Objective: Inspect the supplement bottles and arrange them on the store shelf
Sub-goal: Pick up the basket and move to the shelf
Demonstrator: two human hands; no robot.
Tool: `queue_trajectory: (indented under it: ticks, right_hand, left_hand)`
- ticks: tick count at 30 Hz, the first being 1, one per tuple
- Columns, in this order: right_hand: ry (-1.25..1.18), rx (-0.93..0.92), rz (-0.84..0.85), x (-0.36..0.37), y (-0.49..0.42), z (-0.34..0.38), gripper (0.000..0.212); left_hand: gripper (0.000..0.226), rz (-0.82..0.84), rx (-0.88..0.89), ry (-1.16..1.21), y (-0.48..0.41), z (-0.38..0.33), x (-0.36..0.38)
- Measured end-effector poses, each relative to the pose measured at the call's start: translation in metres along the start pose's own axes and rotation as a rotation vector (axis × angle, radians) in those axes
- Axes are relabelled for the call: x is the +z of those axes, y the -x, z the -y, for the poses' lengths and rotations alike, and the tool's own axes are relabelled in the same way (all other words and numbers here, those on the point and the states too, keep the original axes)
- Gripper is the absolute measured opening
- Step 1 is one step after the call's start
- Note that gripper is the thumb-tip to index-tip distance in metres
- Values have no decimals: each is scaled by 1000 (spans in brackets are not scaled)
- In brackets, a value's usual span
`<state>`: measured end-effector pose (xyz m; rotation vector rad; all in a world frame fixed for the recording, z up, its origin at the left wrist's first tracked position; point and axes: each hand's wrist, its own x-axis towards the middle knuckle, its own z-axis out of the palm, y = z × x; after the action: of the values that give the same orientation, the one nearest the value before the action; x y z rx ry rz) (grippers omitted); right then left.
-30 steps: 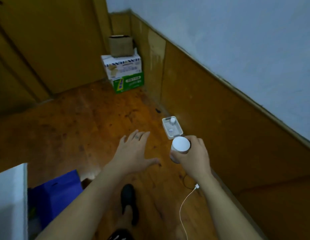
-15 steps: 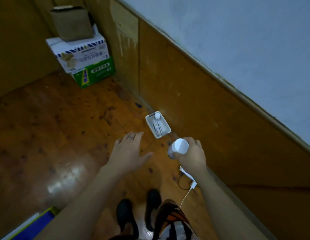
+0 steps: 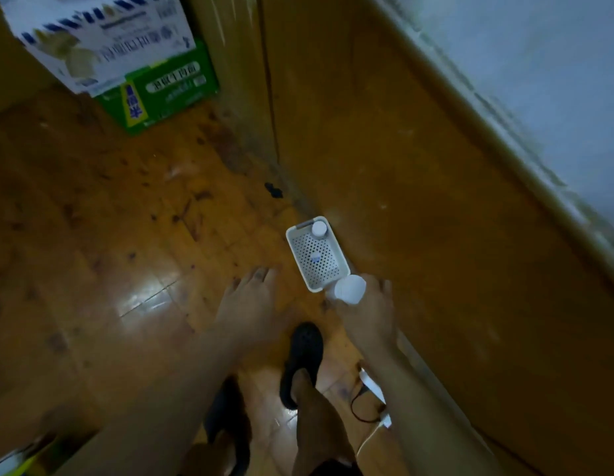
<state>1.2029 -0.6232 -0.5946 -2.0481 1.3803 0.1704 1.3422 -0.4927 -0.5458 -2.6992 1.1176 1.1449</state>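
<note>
Held bottle (image 3: 349,289): white, white cap twd camera; body mostly hidden by the grip; seen just past the near corner of the basket, overlapping it in view.
Right hand (image 3: 370,314): fingers curled round the held bottle from the wall side; back of hand is seen.
Basket (image 3: 324,269): small white perforated tray; set on the floor, right beside the wood panel.
2nd bottle (image 3: 319,229): white cap up, stood upright in the basket's far corner; a small blue mark is seen on the basket bottom, can't be made out.
Left hand (image 3: 248,304): palm down, fingers spread & relaxed, nothing is held; seen left of the basket, apart from it.
Floor (image 3: 127,235): brown wood boards, stained, w/ a glare patch left of the left hand.
Wood panel (image 3: 401,201): runs along the right side; pale painted wall (image 3: 539,80) above it.
Shoe (image 3: 303,355): black, worn, seen betw. the two forearms.
Cable (image 3: 362,405): dark loop on the floor by the panel, next to a white plug (image 3: 372,386).
Boxes: white carton (image 3: 102,46) is stacked on a green carton (image 3: 168,94), far corner, well apart from the basket.
</note>
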Motion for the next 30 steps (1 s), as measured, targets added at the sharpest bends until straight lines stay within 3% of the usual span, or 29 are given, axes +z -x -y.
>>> queue_trajectory:
  ticks: [10,17,23,30]
  right_hand:
    - [2,58,63,157,-191,-45,60]
    - [275,35,39,251,-292,-88,56]
    - [491,-109,-3,310,-344,-99,61]
    - [559,-147,-119,339,-359,-115,59]
  left_hand:
    - [84,15,40,-6,-224,47,96]
    - [87,-10,120,16,-356,81,179]
    - [85,-82,188,-5,-422,104,219]
    - [85,-160,256,-20,-447,112,245]
